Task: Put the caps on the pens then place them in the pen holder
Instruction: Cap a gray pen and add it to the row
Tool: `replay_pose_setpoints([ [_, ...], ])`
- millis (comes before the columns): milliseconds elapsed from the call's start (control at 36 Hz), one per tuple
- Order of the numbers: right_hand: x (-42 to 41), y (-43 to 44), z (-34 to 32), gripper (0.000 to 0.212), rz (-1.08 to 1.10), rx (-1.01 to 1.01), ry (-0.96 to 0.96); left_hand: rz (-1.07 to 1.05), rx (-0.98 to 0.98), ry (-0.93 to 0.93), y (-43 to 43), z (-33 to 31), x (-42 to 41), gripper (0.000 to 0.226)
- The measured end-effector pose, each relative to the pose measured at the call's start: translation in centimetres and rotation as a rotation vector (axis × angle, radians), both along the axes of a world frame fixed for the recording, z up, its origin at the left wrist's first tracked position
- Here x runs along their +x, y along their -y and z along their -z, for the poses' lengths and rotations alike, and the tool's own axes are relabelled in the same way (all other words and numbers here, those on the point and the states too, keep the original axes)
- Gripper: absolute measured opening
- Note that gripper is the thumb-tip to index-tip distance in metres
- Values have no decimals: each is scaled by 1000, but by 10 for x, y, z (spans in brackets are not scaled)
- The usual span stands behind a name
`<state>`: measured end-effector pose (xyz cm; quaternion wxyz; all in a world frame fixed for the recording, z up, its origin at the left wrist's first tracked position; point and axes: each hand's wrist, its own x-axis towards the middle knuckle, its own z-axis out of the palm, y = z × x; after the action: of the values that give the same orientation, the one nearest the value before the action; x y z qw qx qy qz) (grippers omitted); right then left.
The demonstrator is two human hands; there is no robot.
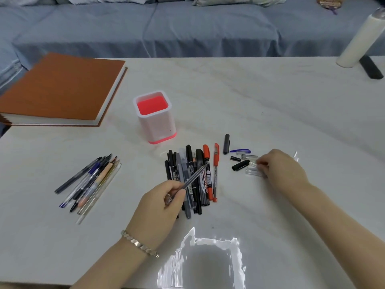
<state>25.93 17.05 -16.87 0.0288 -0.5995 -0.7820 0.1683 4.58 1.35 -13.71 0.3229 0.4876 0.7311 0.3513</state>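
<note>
One grey pen is pinched in the left hand above the pile of pens lying just in front of the pen holder, while the right hand curls its fingertips onto the clear caps beside the pile, whether pinching one I cannot tell.

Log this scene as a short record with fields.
left hand: holds a grey pen above the middle pile
right hand: at the loose caps, fingertips by the clear ones; hold unclear
pen holder: upright, no pens inside
left pile: pens, tips bare
book: far left, closed
</note>
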Motion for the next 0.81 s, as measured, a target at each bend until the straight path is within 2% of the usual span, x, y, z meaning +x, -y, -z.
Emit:
replay_pose_setpoints([
  [83,0,0,-4,32,-74,-10,40,-17,-4,19,1,0,0,26],
  [222,1,-2,-9,22,-107,-49,55,-20,-8,34,2,-1,2,25],
  [361,0,2,-10,31,-89,-66,57,-25,-7,41,4,-1,1,22],
  [472,2,9,-7,15,-56,-63,-20,-32,-8,40,7,0,1,23],
  [667,6,16,0,9,-50,39,-81,-25,2,41,4,-1,3,24],
  [694,7,17,0,7,-40,67,-135,-26,4,43,4,-2,3,24],
  [750,8,24,-1,5,32,80,-361,-25,13,46,4,-2,4,25],
  [806,6,33,-3,16,145,48,-623,-22,19,48,5,-3,4,26],
])
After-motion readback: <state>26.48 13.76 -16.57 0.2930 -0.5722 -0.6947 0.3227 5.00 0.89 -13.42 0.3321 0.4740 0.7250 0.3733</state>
